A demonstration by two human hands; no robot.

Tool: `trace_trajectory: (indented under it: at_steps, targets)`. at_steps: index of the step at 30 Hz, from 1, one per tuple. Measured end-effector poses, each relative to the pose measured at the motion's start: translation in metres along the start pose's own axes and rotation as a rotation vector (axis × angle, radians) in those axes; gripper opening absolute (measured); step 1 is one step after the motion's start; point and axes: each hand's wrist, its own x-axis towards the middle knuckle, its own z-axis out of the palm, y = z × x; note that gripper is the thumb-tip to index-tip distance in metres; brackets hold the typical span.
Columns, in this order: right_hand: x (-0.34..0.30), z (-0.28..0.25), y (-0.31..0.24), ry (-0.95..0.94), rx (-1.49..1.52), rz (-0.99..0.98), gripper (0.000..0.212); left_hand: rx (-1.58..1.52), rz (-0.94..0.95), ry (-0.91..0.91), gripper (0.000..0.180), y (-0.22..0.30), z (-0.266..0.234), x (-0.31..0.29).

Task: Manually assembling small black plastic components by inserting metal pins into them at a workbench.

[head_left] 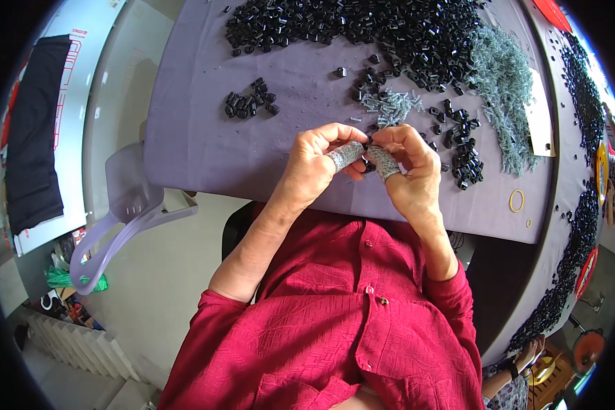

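Note:
My left hand [309, 162] and my right hand [417, 171] meet over the near part of the cloth-covered table [205, 150]. Grey knitted covers wrap both thumbs. The fingertips of both hands pinch together at a small black cylindrical part [369, 141], mostly hidden by the fingers. Just beyond them lies a little heap of silvery screws [393, 106]. Loose black parts [466, 154] are scattered to the right of my right hand. A separate small group of black parts [249, 101] sits to the left, beyond my left hand.
A big mound of black parts [362, 27] covers the far side, with a large silvery screw pile [504, 89] on its right. A yellow ring [517, 201] lies near the right corner. At left stands a lilac plastic stool [126, 184]. Another person's hand [528, 354] shows at lower right.

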Motion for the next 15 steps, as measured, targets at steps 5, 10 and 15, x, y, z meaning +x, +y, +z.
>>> trace_trajectory:
  at_steps: [5, 10, 15]
  targets:
    - [0.001, -0.004, -0.006, -0.074, -0.292, -0.157, 0.028, 0.153, 0.016, 0.023, 0.018, -0.001, 0.001, -0.002]
    - [-0.002, -0.001, -0.012, -0.078, -0.239, -0.089, 0.028, 0.118, 0.002, 0.029, 0.020, -0.004, 0.000, -0.006]
    - [-0.008, 0.000, -0.002, -0.060, -0.096, 0.026, 0.027, 0.187, -0.021, -0.039, 0.020, -0.004, -0.003, -0.009]
